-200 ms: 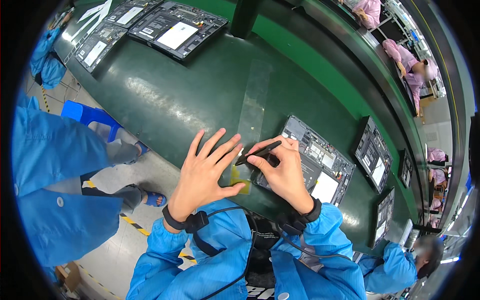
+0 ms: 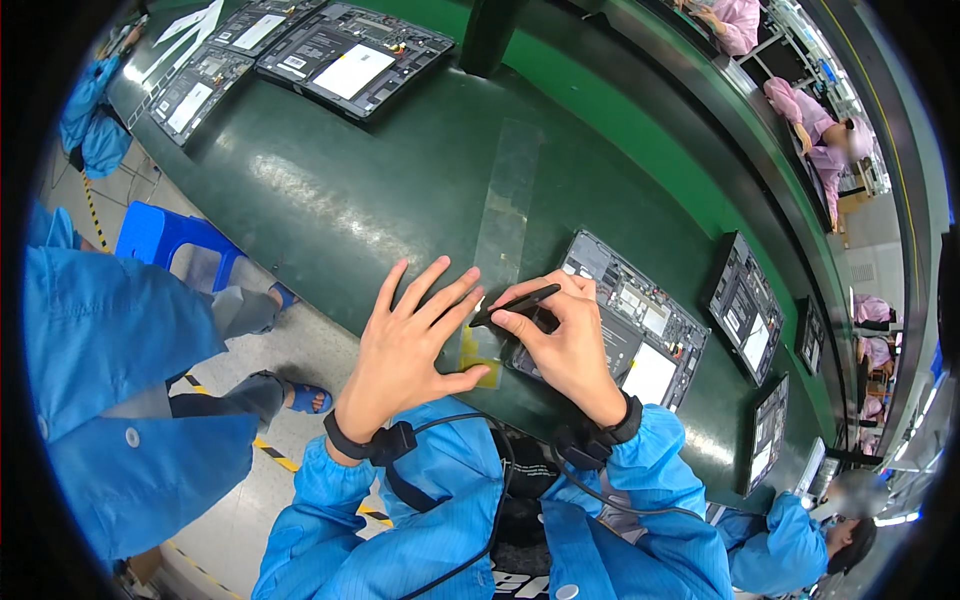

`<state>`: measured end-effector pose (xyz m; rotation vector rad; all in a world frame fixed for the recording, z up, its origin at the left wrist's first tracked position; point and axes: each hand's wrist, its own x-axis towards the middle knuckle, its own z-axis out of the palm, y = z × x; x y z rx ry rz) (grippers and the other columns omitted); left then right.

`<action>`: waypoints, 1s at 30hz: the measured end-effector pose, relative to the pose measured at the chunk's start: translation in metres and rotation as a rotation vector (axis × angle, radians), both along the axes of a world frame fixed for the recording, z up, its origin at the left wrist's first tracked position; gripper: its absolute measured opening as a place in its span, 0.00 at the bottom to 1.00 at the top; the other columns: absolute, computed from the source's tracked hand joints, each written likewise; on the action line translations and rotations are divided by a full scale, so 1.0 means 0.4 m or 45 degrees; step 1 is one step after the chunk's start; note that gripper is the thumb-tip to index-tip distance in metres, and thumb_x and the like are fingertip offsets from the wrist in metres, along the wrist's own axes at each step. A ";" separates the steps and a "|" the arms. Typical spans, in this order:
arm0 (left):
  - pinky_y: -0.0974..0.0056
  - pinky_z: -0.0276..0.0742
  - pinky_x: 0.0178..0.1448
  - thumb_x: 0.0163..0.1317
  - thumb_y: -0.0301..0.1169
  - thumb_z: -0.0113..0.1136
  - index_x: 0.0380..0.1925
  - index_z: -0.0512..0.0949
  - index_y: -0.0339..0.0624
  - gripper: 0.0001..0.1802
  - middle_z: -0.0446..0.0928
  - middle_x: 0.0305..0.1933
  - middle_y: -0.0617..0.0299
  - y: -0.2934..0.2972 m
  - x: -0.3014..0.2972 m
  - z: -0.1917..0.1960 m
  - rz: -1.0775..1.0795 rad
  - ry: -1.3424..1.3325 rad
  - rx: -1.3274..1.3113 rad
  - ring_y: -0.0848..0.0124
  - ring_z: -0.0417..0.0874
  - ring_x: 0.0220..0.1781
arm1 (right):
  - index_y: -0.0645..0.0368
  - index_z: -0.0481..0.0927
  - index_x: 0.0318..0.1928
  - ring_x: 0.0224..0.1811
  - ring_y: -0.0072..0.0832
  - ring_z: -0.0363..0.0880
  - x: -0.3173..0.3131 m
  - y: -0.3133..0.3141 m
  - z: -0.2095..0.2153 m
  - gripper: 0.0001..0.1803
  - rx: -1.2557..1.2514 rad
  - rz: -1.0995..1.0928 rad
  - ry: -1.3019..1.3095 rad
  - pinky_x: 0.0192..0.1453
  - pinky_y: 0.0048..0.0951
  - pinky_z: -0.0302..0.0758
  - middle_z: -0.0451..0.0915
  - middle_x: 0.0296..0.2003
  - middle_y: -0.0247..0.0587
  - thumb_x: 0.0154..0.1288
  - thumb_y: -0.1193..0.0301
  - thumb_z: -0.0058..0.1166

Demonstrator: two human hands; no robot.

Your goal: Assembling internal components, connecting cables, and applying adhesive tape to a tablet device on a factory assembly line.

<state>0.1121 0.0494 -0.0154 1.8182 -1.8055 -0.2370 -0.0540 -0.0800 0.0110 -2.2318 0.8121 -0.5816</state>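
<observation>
My left hand [image 2: 405, 340] lies palm down on the green worktop, fingers stretched and spread, its thumb at a yellowish tape patch [image 2: 482, 372]. Between the thumb and fingers of my right hand [image 2: 565, 340] is a slim black pointed tool [image 2: 525, 304]. Its tip points down and left, close to my left index finger; whether it touches the surface I cannot tell. A small white bit [image 2: 486, 304] shows beside the tip. Partly under my right hand sits an opened laptop base [image 2: 640, 325] with circuit boards, a black battery and a white pad exposed.
Clear tape [image 2: 508, 220] runs along the worktop [image 2: 330, 210]. More opened laptop bases stand at far left [image 2: 355, 60] and along the right [image 2: 748, 310]. A person in blue [image 2: 130, 350] stands left near a blue stool [image 2: 180, 240]. Cords hang from my black wrist straps [image 2: 392, 442].
The person in blue on the left has shifted slightly, and the person at lower right has moved a little. Both of my hands hold nearly the same place.
</observation>
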 end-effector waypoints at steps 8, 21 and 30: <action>0.40 0.48 0.82 0.47 0.48 0.74 0.63 0.78 0.44 0.42 0.71 0.73 0.63 0.003 0.001 0.003 -0.006 -0.017 0.009 0.56 0.63 0.78 | 0.57 0.89 0.33 0.35 0.26 0.76 -0.003 -0.003 -0.007 0.06 0.148 -0.031 -0.102 0.59 0.32 0.61 0.87 0.32 0.30 0.57 0.69 0.73; 0.44 0.55 0.79 0.50 0.48 0.74 0.66 0.73 0.42 0.43 0.70 0.71 0.56 -0.033 0.030 0.031 -0.124 -0.150 0.018 0.53 0.67 0.73 | 0.65 0.88 0.37 0.39 0.24 0.83 -0.124 -0.028 0.102 0.06 0.600 -0.243 -0.482 0.47 0.27 0.77 0.88 0.37 0.36 0.60 0.76 0.70; 0.50 0.71 0.63 0.57 0.34 0.70 0.59 0.75 0.36 0.30 0.73 0.59 0.49 -0.202 -0.084 0.222 -0.497 0.025 0.010 0.49 0.73 0.60 | 0.67 0.83 0.44 0.41 0.21 0.83 -0.621 -0.106 0.153 0.08 0.510 -0.783 -0.686 0.51 0.22 0.75 0.87 0.37 0.39 0.66 0.77 0.65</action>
